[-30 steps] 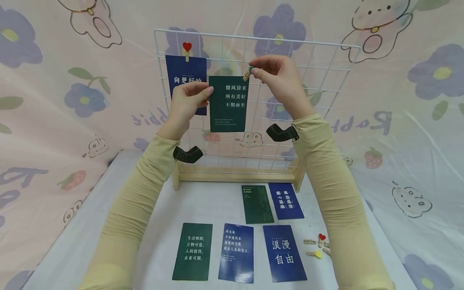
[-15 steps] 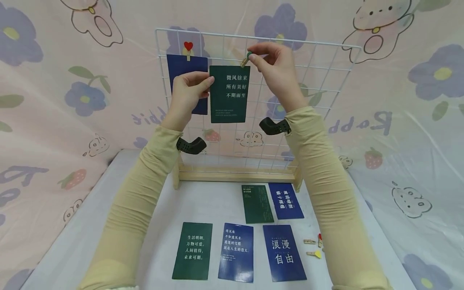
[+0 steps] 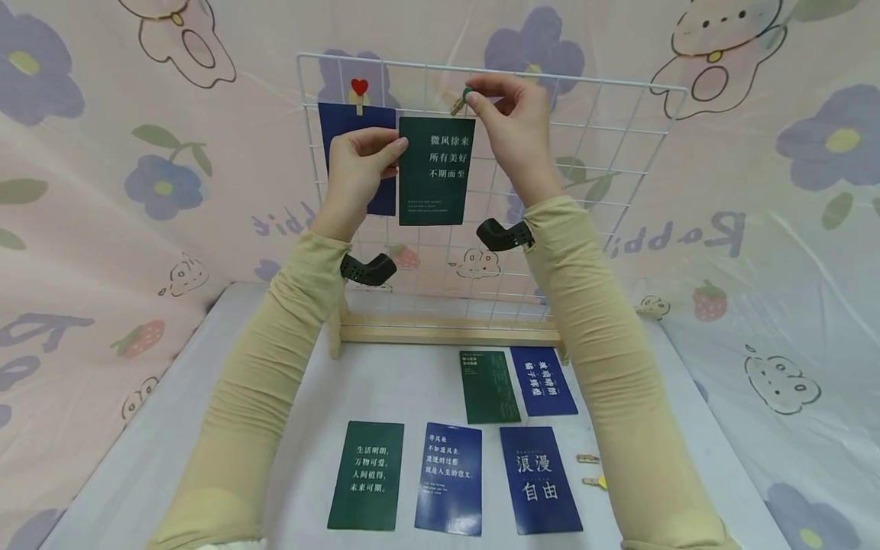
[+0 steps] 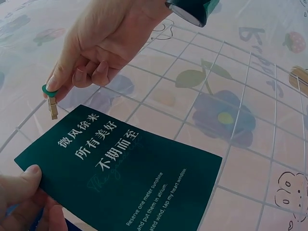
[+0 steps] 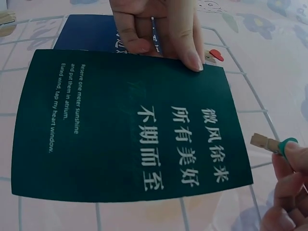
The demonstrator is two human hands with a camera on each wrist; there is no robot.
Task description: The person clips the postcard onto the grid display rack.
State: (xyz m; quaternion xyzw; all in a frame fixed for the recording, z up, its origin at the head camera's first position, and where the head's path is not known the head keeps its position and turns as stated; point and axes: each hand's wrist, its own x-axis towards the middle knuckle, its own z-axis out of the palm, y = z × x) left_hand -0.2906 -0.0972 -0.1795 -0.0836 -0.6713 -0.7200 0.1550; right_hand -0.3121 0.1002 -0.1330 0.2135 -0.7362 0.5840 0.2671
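My left hand (image 3: 363, 169) pinches the left edge of a dark green card (image 3: 435, 191) with white writing, held upright before the white wire grid (image 3: 598, 126). Between thumb and fingers, my right hand (image 3: 517, 130) pinches a small wooden clothespin (image 3: 457, 105) with a green round top. In the right wrist view the clothespin (image 5: 265, 142) stands just off the card's top edge, apart from it. Behind my left hand hangs a blue card (image 3: 381, 202), fixed to the grid by a clothespin with a red heart (image 3: 359, 88).
The grid stands in a wooden base (image 3: 447, 334) on a white table. Before it lie two green cards (image 3: 366, 475) (image 3: 490, 387) and several blue ones (image 3: 448, 480). More clothespins (image 3: 588, 459) lie at the right, partly covered by my right sleeve (image 3: 619, 382).
Both hands have risen, carrying the green card up to near the grid's upper part. The right hand has also shifted left with the clothespin, now above the card's top edge.
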